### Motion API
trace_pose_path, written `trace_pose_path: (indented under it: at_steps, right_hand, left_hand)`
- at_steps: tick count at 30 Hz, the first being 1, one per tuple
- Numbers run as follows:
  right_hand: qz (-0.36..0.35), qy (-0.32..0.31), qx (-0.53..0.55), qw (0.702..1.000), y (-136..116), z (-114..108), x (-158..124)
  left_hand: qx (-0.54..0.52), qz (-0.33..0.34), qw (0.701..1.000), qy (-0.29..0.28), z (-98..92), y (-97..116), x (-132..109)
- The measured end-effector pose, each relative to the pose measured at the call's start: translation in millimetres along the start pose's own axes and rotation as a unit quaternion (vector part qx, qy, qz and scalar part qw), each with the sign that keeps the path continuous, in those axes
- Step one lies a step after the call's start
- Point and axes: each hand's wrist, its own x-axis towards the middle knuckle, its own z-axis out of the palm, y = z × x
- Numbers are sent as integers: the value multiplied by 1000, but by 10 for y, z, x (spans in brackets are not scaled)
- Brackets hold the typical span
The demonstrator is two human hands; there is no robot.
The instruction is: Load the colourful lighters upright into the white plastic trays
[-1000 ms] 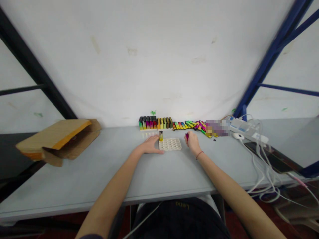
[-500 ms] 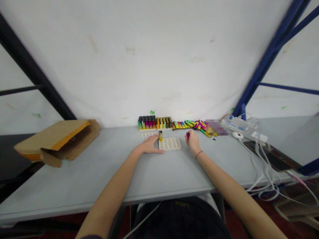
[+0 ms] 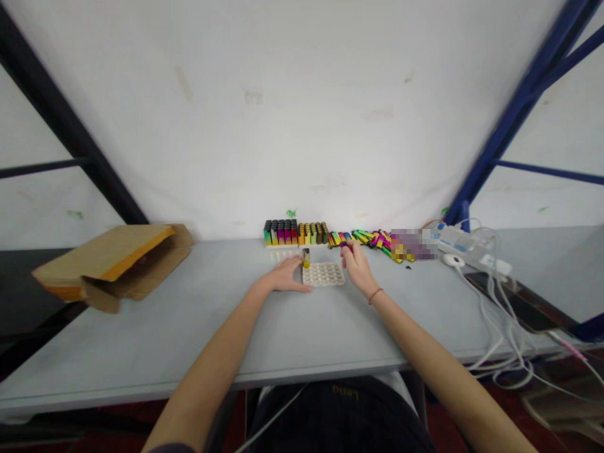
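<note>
Magenta lighter (image 3: 346, 245), likely light, rigid and slick, is sitting pinched mid-body in the closed fingers of the right hand (image 3: 357, 269), centre frame. Left hand (image 3: 285, 277) is resting open-fingered against the white tray (image 3: 325, 275).

A grey table (image 3: 141, 340) stands against a white wall (image 3: 302, 113), blue shelf frame (image 3: 509, 132) right.

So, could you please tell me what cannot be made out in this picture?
Head view:
Pixelated patch beside the loose lighters: blurred, contents unreadable.
Right hand: fingers cover a small dark thing; too small to tell whether it is gripped.
Cardboard box: its flaps hide the inside.
Cables: cut off by the right edge.
</note>
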Motion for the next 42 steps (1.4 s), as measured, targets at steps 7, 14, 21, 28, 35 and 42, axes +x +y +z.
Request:
trace_pose_path:
  at_steps: [7,14,21,28,35,42]
  right_hand:
    - [-122,-63,-44,990,-136,257,101]
    - [-107,-124,-55,985,-14,470,40]
    - [-141,-157,-176,961,-63,489,16]
    - [-191,-102,-188,958,-21,409,64]
    - [-61,23,-351,934,390,-135,295]
    - [161,126,-517,831,643,-855,244]
  left_hand:
    - [-1,2,1000,6,6,24,-8]
    - [-13,-3,1000,13,51,-32,7]
    - [6,0,1000,10,65,-48,29]
    - [-1,8,1000,17,47,-40,8]
    - [-12,9,1000,6,38,-50,-2]
    - [2,-12,1000,-10,24,-15,-2]
